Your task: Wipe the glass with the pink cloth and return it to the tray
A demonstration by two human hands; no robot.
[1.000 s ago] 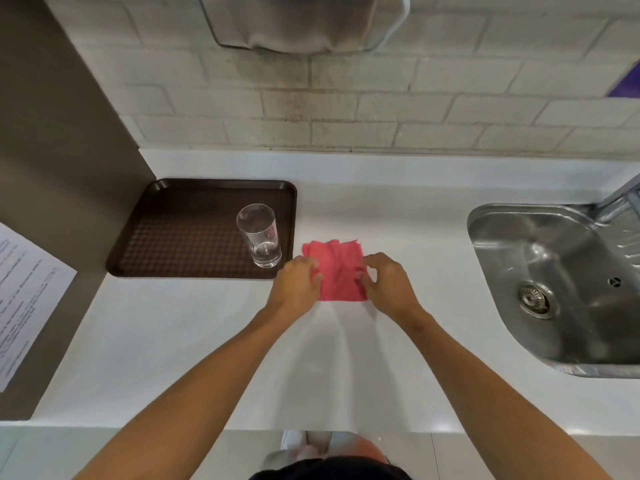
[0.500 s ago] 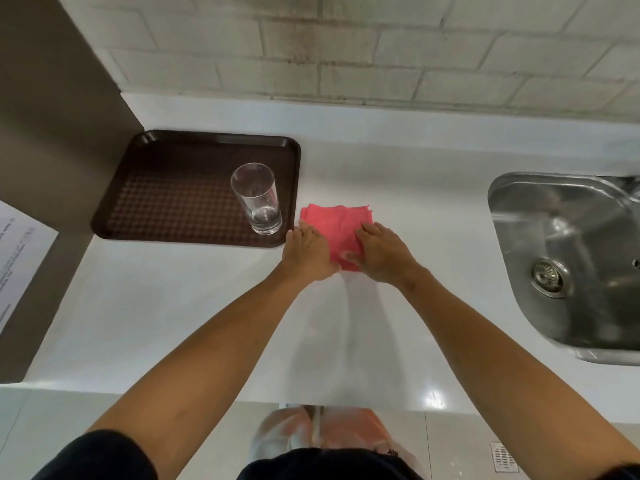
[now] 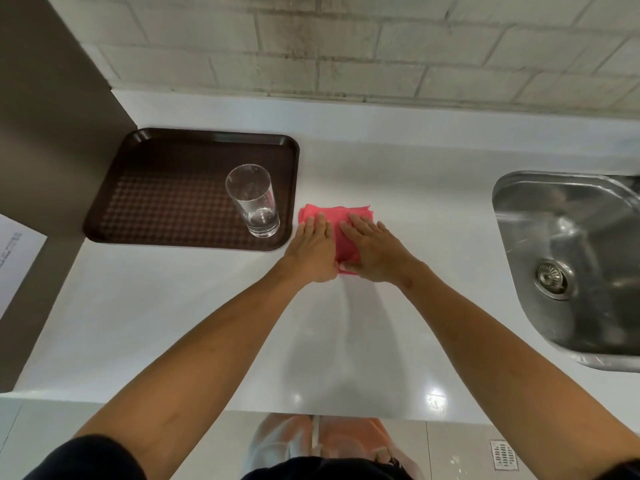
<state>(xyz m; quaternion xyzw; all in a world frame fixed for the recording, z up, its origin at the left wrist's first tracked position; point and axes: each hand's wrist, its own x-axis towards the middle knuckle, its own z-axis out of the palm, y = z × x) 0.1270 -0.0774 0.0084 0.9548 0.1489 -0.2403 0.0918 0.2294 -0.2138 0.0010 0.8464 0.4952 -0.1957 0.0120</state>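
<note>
A clear drinking glass (image 3: pixel 253 201) stands upright on the dark brown tray (image 3: pixel 166 202), near the tray's front right corner. Just right of the tray, a folded pink cloth (image 3: pixel 341 237) lies flat on the white counter. My left hand (image 3: pixel 313 252) and my right hand (image 3: pixel 372 252) rest palm down on the cloth, fingers stretched out flat, pressing it against the counter. The hands cover most of the cloth; only its far edge and a strip between them show. Neither hand touches the glass.
A steel sink (image 3: pixel 575 265) with a drain is set into the counter at the right. A brown cabinet side (image 3: pixel 52 133) with a paper sheet (image 3: pixel 14 265) bounds the left. A tiled wall runs behind. The counter's front edge is below my forearms.
The cloth went from held at its near corners to folded smaller and pressed flat under both palms. The view tilted downward. The glass stayed on the tray.
</note>
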